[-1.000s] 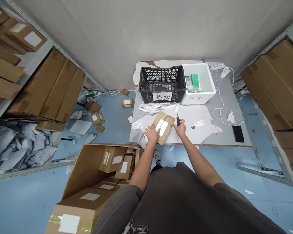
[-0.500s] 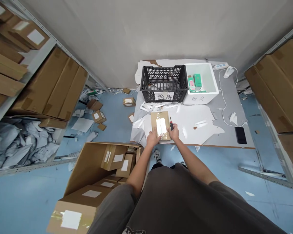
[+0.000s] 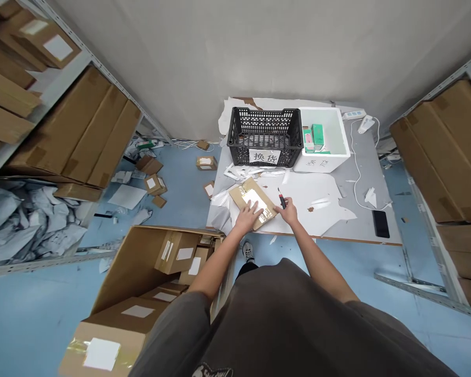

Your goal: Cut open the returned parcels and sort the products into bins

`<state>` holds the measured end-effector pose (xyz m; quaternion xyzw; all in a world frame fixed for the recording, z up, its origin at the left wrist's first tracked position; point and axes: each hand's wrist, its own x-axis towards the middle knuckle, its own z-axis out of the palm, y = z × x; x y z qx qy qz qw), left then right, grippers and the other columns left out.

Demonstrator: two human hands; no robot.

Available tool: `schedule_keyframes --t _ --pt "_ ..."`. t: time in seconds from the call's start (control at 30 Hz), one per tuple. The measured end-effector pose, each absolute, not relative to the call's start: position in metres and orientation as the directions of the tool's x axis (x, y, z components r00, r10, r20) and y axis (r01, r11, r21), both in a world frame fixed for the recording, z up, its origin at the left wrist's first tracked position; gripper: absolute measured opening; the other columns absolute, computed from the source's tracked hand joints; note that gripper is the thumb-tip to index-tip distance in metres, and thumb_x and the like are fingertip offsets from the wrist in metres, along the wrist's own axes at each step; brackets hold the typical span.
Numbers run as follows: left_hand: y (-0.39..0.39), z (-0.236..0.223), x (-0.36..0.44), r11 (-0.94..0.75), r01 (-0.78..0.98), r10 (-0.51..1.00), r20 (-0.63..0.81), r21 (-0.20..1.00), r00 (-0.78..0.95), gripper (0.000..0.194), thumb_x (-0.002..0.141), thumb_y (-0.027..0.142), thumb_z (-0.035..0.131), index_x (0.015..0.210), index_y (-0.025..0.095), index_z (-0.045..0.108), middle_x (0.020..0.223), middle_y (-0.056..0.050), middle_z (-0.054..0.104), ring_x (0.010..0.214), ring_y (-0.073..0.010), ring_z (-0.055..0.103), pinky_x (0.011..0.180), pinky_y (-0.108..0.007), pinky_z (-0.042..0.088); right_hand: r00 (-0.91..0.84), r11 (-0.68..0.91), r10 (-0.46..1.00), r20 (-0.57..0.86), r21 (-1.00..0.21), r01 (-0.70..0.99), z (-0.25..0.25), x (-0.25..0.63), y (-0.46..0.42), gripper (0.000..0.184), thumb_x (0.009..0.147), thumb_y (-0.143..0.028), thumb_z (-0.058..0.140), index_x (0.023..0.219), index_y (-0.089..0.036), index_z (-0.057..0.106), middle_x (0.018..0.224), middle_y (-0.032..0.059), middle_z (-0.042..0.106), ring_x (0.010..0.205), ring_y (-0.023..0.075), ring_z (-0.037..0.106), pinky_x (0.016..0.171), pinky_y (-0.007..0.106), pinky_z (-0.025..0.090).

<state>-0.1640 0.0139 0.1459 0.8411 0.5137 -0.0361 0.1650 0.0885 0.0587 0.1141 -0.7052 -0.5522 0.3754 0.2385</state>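
Note:
A small flat cardboard box point(image 3: 262, 193) with a white label and shiny tape lies slantwise at the front of the table. On its label side rests my left hand point(image 3: 248, 217), fingers spread flat over the surface. My right hand point(image 3: 289, 212) is closed around a red-and-black utility knife point(image 3: 282, 201), its tip directed away from me. The fingers of that hand are at the right corner of the box; whether they press on it is hard to tell.
Behind the box stand a black plastic crate point(image 3: 265, 137) and a white foam box point(image 3: 325, 164) holding green packages. Paper scraps point(image 3: 320, 202) and a phone point(image 3: 380, 224) lie on the table point(image 3: 349, 196). A large carton point(image 3: 118, 277) of parcels is at my left, between shelves.
The box first turned upright with both hands at its sides, then swung anticlockwise. My left hand has moved from its edge onto its top; the knife stays in my right hand.

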Motion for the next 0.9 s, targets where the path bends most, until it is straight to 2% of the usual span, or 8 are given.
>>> schedule_keyframes --t 0.17,0.23,0.37,0.47,0.57,0.7,0.8,0.9 --pt "0.03 0.151 -0.16 -0.534 0.805 0.769 -0.246 0.259 0.59 0.055 0.088 0.01 0.066 0.139 0.028 0.064 0.139 -0.013 0.063 0.148 -0.0336 0.043 0.119 -0.048 0.038 0.15 -0.289 0.957 -0.248 -0.775 0.562 0.097 0.069 0.018 0.047 0.074 -0.049 0.072 0.11 -0.028 0.049 0.114 0.0082 0.075 0.102 0.0301 0.073 0.085 0.041 0.056" --pt "0.033 0.154 -0.159 -0.528 0.809 0.774 -0.244 0.26 0.584 0.055 0.085 0.012 0.071 0.138 0.026 0.065 0.132 -0.014 0.064 0.139 -0.0327 0.049 0.115 -0.045 0.041 0.163 -0.283 0.959 -0.232 -0.801 0.528 0.096 0.063 0.025 0.048 0.073 -0.046 0.072 0.11 -0.028 0.049 0.118 0.0086 0.074 0.105 0.0298 0.072 0.09 0.042 0.057" --pt "0.034 0.156 -0.15 -0.457 0.844 0.82 -0.235 0.28 0.522 0.071 0.075 0.024 0.086 0.141 0.017 0.062 0.133 -0.018 0.06 0.13 -0.0354 0.054 0.109 -0.044 0.047 0.128 -0.257 0.966 -0.222 -0.825 0.504 0.107 0.064 0.059 0.044 0.073 -0.043 0.073 0.108 -0.028 0.051 0.115 0.0082 0.075 0.105 0.0289 0.072 0.089 0.043 0.059" --pt "0.032 0.156 -0.138 -0.364 0.879 0.868 -0.23 0.309 0.44 0.08 0.07 0.033 0.092 0.141 0.015 0.06 0.135 -0.019 0.058 0.129 -0.0366 0.055 0.111 -0.046 0.046 0.132 -0.275 0.961 -0.241 -0.83 0.485 0.122 0.077 0.074 0.04 0.08 -0.049 0.069 0.109 -0.027 0.055 0.114 0.0074 0.074 0.087 0.0255 0.073 0.072 0.039 0.061" --pt "0.03 0.155 -0.131 -0.293 0.914 0.904 -0.23 0.282 0.361 0.083 0.067 0.036 0.096 0.141 0.021 0.06 0.147 -0.019 0.054 0.142 -0.0403 0.048 0.123 -0.054 0.036 0.064 -0.283 0.955 -0.289 -0.829 0.483 0.14 0.1 0.07 0.035 0.093 -0.055 0.058 0.109 -0.024 0.06 0.103 0.0038 0.073 0.063 0.0178 0.069 0.061 0.031 0.058" --pt "0.033 0.154 -0.129 -0.212 0.949 0.908 -0.31 0.235 0.28 0.093 0.061 0.042 0.1 0.143 0.029 0.058 0.172 -0.016 0.034 0.159 -0.0466 0.029 0.13 -0.06 0.022 -0.207 -0.133 0.89 -0.406 -0.665 0.735 0.168 0.123 0.059 0.028 0.106 -0.046 0.052 0.104 -0.022 0.067 0.084 0.0004 0.073 0.068 0.0159 0.071 0.069 0.024 0.052" --pt "0.036 0.152 -0.128 -0.203 0.949 0.897 -0.343 0.241 0.279 0.096 0.063 0.043 0.099 0.147 0.026 0.054 0.174 -0.017 0.033 0.161 -0.0462 0.027 0.132 -0.059 0.02 -0.3 0.06 0.81 -0.504 -0.438 0.897 0.184 0.121 0.061 0.028 0.11 -0.042 0.05 0.119 -0.022 0.068 0.099 0.0068 0.079 0.086 0.0212 0.074 0.073 0.026 0.048" --pt "0.037 0.15 -0.127 -0.199 0.948 0.897 -0.344 0.246 0.278 0.095 0.066 0.04 0.098 0.148 0.023 0.053 0.174 -0.019 0.033 0.162 -0.0459 0.026 0.133 -0.056 0.02 -0.313 0.201 0.766 -0.562 -0.252 0.946 0.193 0.107 0.068 0.035 0.111 -0.043 0.048 0.135 -0.023 0.065 0.117 0.0134 0.078 0.103 0.0272 0.073 0.078 0.029 0.048"
